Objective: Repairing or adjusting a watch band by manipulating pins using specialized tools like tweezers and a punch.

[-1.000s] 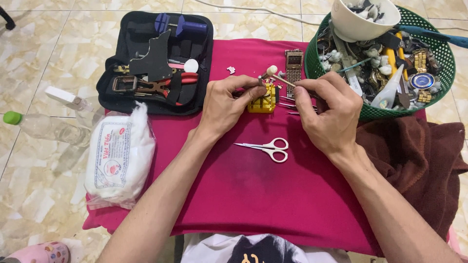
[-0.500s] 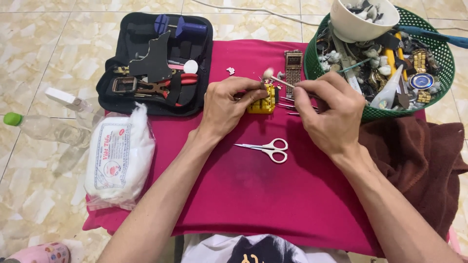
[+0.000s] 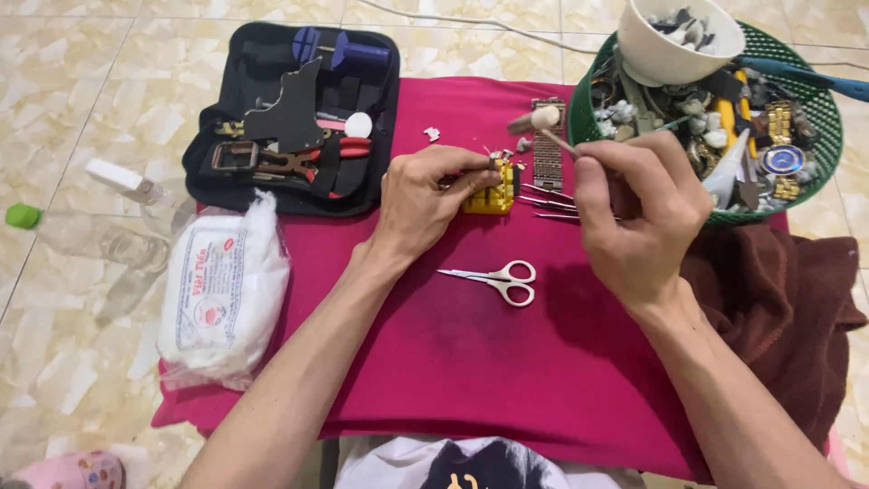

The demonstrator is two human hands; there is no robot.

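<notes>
Right hand (image 3: 634,213) lifted small mallet (image 3: 546,119) up and away from yellow block (image 3: 490,194) since half second ago; strike looks finished or paused. Right fingers closed round mallet handle. Left hand (image 3: 424,201) unmoved, fingers pinched on small metal piece atop block, mid red cloth (image 3: 471,362). Mallet head above, far-right of block, apart. Scissors (image 3: 496,280) lie near.

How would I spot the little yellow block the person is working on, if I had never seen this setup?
Start at the magenta cloth spread on the tiled floor. Near its far edge, the left hand pinches something against a small yellow block, just left of a metal watch band. It is the only bright yellow thing on the cloth; the white-handled scissors lie nearer the person.
</notes>
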